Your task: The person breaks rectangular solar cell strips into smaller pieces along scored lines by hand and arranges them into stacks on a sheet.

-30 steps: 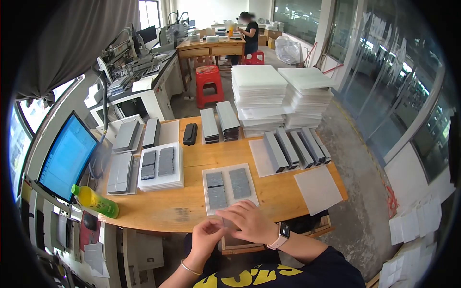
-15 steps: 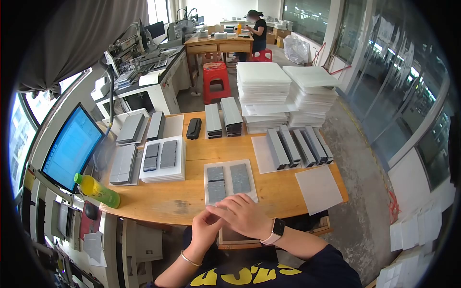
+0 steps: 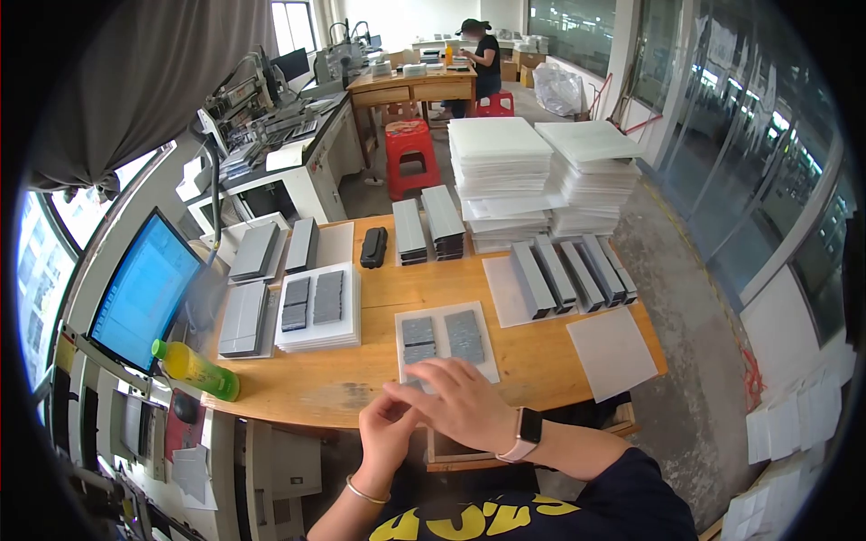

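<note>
My left hand [image 3: 386,431], with a bangle at the wrist, is closed, its thumb and fingers pinched together at the table's near edge. My right hand [image 3: 462,404], wearing a watch [image 3: 526,435], bends over it with its fingers together and their tips at the left hand's fingertips. Whatever lies between the fingers is hidden or too small to make out. Just beyond the hands is a white sheet [image 3: 488,368] bearing two groups of thin grey pieces, the left group [image 3: 418,332] and the right group [image 3: 465,337]. My right hand covers the sheet's near part.
Stacked white sheets [image 3: 316,346] with dark grey pieces stand left, near a green-capped bottle [image 3: 198,371] and a monitor [image 3: 149,293]. Long grey bars [image 3: 532,281] lie right, beside a bare sheet [image 3: 613,353]. Tall white stacks [image 3: 501,167] rise behind. A person [image 3: 485,59] works at a far table.
The whole view has shifted slightly, so the table appears a little further right. Both hands stay together at the table edge, with only small finger movement.
</note>
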Motion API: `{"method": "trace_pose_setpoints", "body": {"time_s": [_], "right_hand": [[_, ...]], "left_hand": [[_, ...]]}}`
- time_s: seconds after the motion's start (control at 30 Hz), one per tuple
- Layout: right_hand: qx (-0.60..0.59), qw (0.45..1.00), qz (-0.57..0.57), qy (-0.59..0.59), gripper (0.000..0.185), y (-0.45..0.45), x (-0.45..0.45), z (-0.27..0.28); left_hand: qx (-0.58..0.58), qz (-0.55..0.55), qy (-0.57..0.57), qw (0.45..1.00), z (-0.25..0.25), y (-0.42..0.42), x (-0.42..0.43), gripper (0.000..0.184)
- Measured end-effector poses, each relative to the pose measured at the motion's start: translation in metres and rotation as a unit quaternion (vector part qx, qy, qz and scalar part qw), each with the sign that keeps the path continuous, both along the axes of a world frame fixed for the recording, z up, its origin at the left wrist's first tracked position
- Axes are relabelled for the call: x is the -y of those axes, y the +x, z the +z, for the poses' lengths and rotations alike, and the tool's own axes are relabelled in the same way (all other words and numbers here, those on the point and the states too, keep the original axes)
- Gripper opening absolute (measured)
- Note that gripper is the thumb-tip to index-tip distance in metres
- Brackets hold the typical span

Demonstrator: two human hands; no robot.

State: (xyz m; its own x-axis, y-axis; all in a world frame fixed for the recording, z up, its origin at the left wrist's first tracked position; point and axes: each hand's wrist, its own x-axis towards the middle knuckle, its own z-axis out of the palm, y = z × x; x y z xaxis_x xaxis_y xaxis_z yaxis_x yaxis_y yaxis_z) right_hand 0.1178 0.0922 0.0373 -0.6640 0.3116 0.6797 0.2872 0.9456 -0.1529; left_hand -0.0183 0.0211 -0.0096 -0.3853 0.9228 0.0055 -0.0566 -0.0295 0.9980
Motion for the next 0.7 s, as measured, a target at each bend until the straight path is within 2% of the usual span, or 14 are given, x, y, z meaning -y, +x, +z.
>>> {"method": "trace_pose_setpoints", "body": {"time_s": [0.03, 0.13, 0.17, 0.27, 0.3, 0.4, 0.43, 0.53, 0.63, 0.7], "right_hand": [[0.024, 0.998, 0.001, -0.058, 0.063, 0.003, 0.002, 0.003], [-0.029, 0.975, -0.004, -0.222, 0.066, 0.009, -0.002, 0.0], [-0.088, 0.951, -0.014, -0.295, 0.059, 0.011, 0.0, -0.005], [-0.12, 0.845, 0.031, -0.521, 0.047, 0.018, -0.002, -0.029], [-0.15, 0.822, 0.021, -0.548, 0.029, 0.018, 0.0, -0.036], [-0.159, 0.794, 0.014, -0.586, 0.019, 0.023, 0.002, -0.053], [-0.188, 0.785, 0.01, -0.59, 0.012, 0.022, 0.005, -0.049], [-0.159, 0.791, 0.02, -0.591, 0.023, 0.027, 0.005, -0.051], [-0.14, 0.92, -0.01, -0.366, 0.042, 0.023, 0.005, -0.027], [-0.068, 0.967, -0.021, -0.244, 0.052, 0.021, 0.007, -0.021]], "left_hand": [[0.022, 0.0, 0.004, 1.0, -0.003, -0.002, 0.0, 0.012], [0.075, -0.002, 0.032, 0.997, -0.001, -0.003, -0.003, 0.013], [0.073, -0.007, 0.032, 0.997, -0.003, -0.005, -0.004, 0.013], [0.079, -0.027, 0.029, 0.996, -0.008, -0.005, -0.005, 0.012], [0.083, -0.033, 0.031, 0.996, -0.009, -0.006, -0.007, 0.012], [0.087, -0.079, 0.017, 0.993, -0.022, -0.008, -0.009, 0.013], [0.059, -0.091, 0.013, 0.994, -0.028, -0.009, -0.009, 0.014], [0.083, -0.103, -0.006, 0.991, -0.021, -0.007, -0.011, 0.014], [0.131, -0.127, -0.016, 0.983, -0.023, -0.008, -0.015, 0.014], [0.182, -0.145, -0.018, 0.973, -0.017, -0.003, -0.018, 0.015]]}}
